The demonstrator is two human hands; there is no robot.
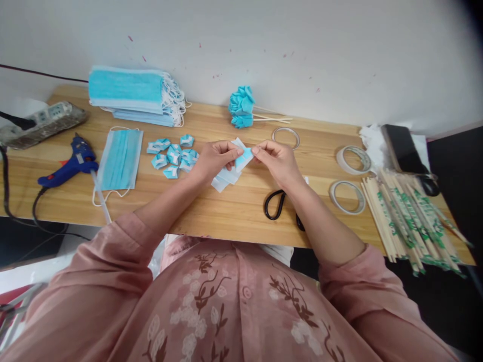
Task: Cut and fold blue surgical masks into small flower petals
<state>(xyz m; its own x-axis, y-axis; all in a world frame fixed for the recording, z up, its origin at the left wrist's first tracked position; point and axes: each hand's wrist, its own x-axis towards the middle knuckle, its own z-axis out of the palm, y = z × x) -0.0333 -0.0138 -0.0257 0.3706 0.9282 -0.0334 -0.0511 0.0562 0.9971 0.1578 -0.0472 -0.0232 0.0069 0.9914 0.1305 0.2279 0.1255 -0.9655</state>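
Note:
Between my two hands, over the middle of the table, is a small folded piece of blue-and-white mask fabric [244, 159]. My left hand [221, 157] pinches its left edge between thumb and finger. On the other side, my right hand [276, 157] pinches the right corner the same way. Pale cut pieces of fabric [223, 181] lie on the table just below. Left of my left hand sits a cluster of folded blue pieces with white strips [173, 155]. Black-handled scissors [274, 205] lie partly hidden under my right forearm.
A stack of masks [126, 90], a single mask [121, 160], a blue glue gun [71, 163] and a power strip [49, 123] are left. Blue fabric flowers on sticks [241, 104] lie behind. Tape rolls [347, 197], wrapped chopsticks [413, 221] and a phone [403, 146] are right.

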